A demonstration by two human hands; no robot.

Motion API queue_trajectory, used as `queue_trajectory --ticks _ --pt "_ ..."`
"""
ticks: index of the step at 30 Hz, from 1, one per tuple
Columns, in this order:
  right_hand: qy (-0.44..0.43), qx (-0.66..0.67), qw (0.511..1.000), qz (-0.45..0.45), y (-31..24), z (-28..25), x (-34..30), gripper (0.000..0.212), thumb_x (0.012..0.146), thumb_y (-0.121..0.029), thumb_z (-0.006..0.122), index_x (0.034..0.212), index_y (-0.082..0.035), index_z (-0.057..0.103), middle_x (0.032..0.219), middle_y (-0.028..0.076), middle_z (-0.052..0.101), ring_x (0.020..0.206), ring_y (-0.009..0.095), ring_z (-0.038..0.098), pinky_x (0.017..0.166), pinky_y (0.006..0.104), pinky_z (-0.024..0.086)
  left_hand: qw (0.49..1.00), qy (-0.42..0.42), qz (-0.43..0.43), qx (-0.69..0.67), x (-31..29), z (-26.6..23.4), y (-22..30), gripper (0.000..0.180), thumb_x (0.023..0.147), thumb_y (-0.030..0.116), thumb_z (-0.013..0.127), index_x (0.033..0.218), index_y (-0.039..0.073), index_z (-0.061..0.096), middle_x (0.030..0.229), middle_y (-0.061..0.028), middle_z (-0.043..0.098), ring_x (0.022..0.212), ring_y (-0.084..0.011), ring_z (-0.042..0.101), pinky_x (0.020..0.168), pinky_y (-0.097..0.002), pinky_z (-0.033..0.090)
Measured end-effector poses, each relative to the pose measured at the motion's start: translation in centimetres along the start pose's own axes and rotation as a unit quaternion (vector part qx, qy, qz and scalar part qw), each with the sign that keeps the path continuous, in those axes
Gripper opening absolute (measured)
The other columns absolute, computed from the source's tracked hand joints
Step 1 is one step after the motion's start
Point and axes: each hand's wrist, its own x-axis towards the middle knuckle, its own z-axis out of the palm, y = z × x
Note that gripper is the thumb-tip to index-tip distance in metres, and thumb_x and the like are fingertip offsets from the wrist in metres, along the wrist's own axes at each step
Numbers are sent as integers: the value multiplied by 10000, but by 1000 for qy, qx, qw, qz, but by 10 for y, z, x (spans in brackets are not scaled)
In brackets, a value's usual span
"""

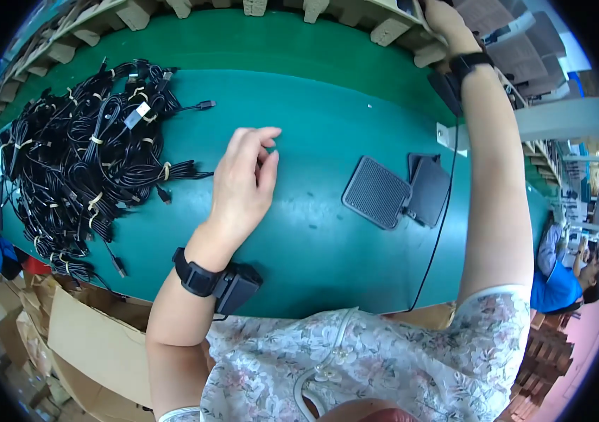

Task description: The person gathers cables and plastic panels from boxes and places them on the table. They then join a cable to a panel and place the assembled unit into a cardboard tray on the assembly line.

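My left hand (242, 179) hovers over the green table, fingers loosely bent and the thumb apart, with nothing visible in it. Just left of it lies a big heap of black cables (88, 155), many bundled with pale ties; one bundle's end points at my wrist. My right hand (445, 21) reaches far to the upper right, beside a stack of grey flat pieces (525, 56); its fingertips are cut off or hidden. Below my right arm lie a black flat rectangular piece with a textured face (378, 192) and smoother dark flat pieces (429, 188), partly overlapping.
A moulded cardboard tray edge (254, 7) runs along the far side of the table (299, 232). A pale metal bar (567, 119) stands at right. An open cardboard box (95, 337) is at lower left. People in blue sit at both sides. A thin black cord hangs from my right wrist.
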Motion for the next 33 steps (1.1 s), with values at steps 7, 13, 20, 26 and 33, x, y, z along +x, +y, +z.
queue_trajectory --ticks 7,13,20,26,33 --pt "47 -29 995 78 28 23 -27 320 850 -309 486 1038 -90 625 1250 163 507 1143 310 464 843 422 463 999 9 40 -8 1 15 -11 211 803 -19 559 1006 38 562 870 -91 542 669 -195 559 575 -303 461" --pt "217 -52 975 -24 -8 -33 -130 457 779 -413 624 1118 -110 573 1025 138 596 942 355 568 752 423 477 999 17 36 -35 -4 8 -13 178 807 -1 552 982 32 567 870 -100 550 696 -221 576 610 -328 478" --pt "-211 31 962 -170 -107 -60 -307 762 680 -407 729 1222 50 448 1127 268 521 1003 313 562 777 376 499 997 6 75 15 -2 11 -13 159 812 14 540 968 31 561 890 -110 549 760 -259 586 674 -367 489" --pt "-98 20 963 -252 -101 -48 -326 580 760 -281 669 1160 83 461 942 258 569 914 303 591 729 393 502 998 1 68 9 -1 11 -13 157 812 17 542 967 35 560 901 -112 546 791 -267 589 689 -370 489" --pt "116 466 877 -32 -60 -59 -206 255 889 -274 545 848 -22 549 630 87 560 488 186 544 428 287 420 998 -4 63 17 -1 6 -7 147 813 14 541 956 34 566 904 -113 549 789 -266 594 686 -367 490"
